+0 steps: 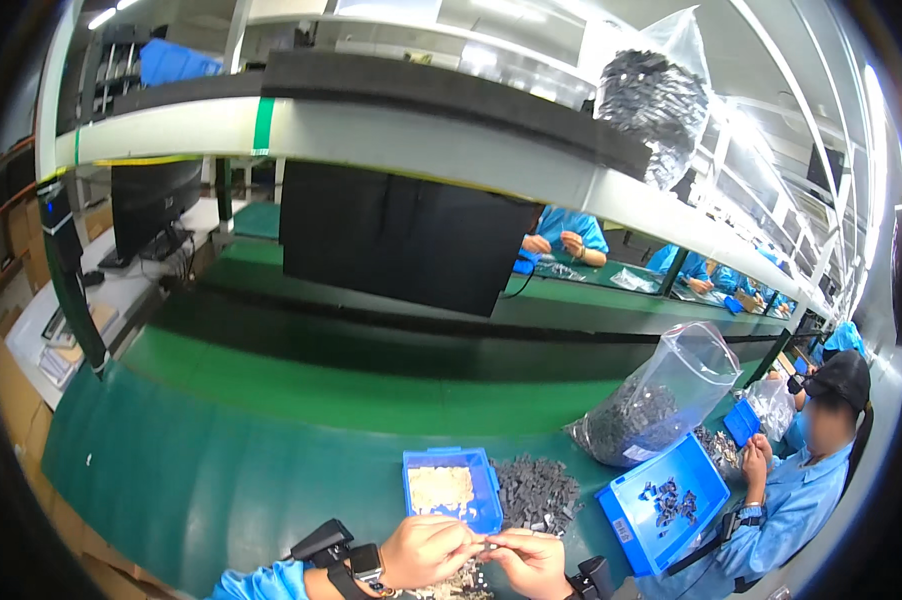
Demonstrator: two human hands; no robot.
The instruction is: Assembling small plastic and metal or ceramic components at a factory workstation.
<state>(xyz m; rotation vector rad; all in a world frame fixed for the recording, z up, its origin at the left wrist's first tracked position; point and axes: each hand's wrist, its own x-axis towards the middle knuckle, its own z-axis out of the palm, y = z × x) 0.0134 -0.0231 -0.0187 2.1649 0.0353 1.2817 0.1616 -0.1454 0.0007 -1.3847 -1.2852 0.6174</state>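
My left hand (pixel 426 551) and my right hand (pixel 531 563) meet fingertip to fingertip at the near edge of the green bench. Both are closed in a pinch around something small, mostly hidden by the fingers. Just beyond them is a blue bin (pixel 484 510) with cream-coloured small pieces (pixel 439 488) inside. A heap of small dark grey parts (pixel 537 492) lies to the right of that bin. Below my hands, partly covered by them, is a scatter of small pale and metallic pieces (pixel 458 582).
A larger blue tray (pixel 621 508) with dark parts stands at right, beside a clear bag of dark parts (pixel 626 410). A co-worker (pixel 811 490) in blue sits close on the right. Behind the green bench (pixel 231 470) runs a conveyor (pixel 301 375) under a shelf (pixel 401 140).
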